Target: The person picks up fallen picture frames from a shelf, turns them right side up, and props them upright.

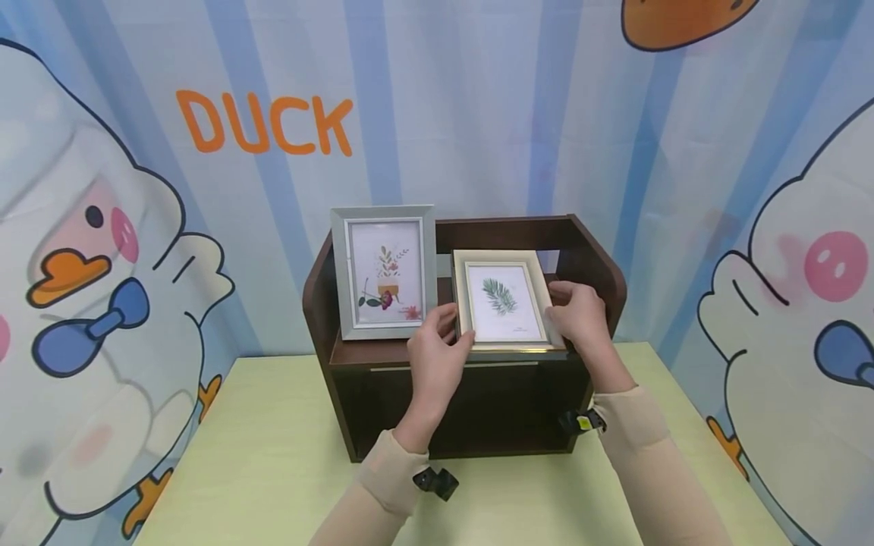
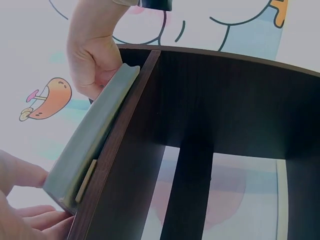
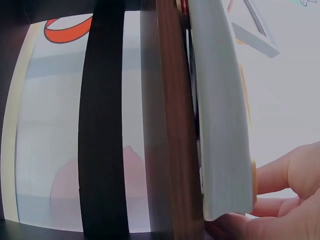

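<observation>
A cream picture frame (image 1: 463,284) with a green leaf print leans back on the upper shelf of a dark brown wooden rack (image 1: 321,303). My left hand (image 1: 439,364) pinches its lower left corner, thumb in front and fingers behind. At the right edge, my right hand (image 1: 580,315) grips the same frame near the lower corner. The left wrist view shows the frame's bottom side (image 2: 95,135) close along the shelf's front edge (image 2: 122,135), with a thin tan strip (image 2: 86,181) between them. Left of it, a pale grey picture frame (image 1: 340,280) with a flowerpot print stands upright.
Below, the rack's lower compartment (image 1: 471,417) opens to the front. The rack stands on a pale yellow table (image 1: 273,455). Behind and at both sides hangs a blue striped curtain (image 1: 471,114) with duck drawings. A small black camera (image 1: 437,481) sits at each wrist.
</observation>
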{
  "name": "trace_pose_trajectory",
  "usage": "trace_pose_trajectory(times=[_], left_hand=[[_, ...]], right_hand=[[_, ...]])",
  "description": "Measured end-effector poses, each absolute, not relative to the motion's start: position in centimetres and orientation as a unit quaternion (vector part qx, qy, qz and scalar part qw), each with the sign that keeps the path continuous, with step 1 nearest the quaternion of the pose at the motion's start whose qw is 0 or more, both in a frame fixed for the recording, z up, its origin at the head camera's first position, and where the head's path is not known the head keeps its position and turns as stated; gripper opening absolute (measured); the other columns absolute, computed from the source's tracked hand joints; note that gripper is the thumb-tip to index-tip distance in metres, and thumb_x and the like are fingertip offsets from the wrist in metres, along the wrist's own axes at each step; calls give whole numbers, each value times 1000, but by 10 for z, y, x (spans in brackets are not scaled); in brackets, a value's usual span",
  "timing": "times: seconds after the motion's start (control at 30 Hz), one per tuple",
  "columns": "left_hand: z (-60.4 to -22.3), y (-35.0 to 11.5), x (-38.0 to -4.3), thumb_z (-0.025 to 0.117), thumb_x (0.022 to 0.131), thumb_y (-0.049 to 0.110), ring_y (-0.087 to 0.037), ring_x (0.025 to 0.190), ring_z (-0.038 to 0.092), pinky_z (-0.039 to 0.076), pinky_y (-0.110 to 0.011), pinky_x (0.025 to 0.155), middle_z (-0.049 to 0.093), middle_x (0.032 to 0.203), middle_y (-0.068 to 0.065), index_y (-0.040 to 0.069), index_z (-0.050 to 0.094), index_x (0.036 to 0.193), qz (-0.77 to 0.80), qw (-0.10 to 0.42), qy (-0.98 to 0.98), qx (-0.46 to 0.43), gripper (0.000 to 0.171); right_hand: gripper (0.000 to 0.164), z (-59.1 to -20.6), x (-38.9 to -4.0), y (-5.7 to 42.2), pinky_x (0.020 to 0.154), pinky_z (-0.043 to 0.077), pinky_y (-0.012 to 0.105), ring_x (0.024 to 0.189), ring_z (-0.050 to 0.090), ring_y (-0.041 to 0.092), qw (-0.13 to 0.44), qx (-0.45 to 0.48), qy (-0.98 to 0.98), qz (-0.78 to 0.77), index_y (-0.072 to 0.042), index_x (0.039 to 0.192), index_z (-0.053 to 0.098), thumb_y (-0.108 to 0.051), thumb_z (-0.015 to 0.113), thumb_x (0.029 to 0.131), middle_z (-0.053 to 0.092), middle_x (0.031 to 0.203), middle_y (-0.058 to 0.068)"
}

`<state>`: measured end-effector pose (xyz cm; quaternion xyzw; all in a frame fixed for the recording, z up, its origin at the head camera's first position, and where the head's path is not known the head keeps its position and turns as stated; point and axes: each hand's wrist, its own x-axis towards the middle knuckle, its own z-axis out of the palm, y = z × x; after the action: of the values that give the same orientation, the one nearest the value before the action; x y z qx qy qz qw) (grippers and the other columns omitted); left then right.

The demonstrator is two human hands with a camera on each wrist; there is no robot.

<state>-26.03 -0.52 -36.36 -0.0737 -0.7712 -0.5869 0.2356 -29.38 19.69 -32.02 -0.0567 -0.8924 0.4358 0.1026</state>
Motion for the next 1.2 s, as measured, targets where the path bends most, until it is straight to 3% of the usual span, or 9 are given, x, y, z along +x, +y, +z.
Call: trace_pose_trajectory(times=[0.33,0.67,1.2], left_hand=[[-363,-5,-263,72,80,1,-24,106,66,54,-32,86,65,121,-11,5,60,121,-590,277,-752,-97,43],[-361,-8,-267,70,81,0,-22,105,66,54,-30,85,65,121,-13,3,59,124,-592,287,-747,-96,44],[-353,-7,-276,69,83,1,-22,101,68,55,-28,84,68,113,-16,1,63,120,-584,331,-733,-110,37]], right_hand=[[53,-317,-289,192,100,46,46,124,52,35,112,-54,-849,514,2,140,42,-2,58,90,50,136,24],[56,-315,-290,192,102,44,42,127,50,32,111,-55,-820,558,-2,143,40,-7,61,91,48,139,22],[54,-314,-287,192,101,46,41,122,53,29,178,-8,-786,592,-3,139,43,-8,64,89,50,133,18]])
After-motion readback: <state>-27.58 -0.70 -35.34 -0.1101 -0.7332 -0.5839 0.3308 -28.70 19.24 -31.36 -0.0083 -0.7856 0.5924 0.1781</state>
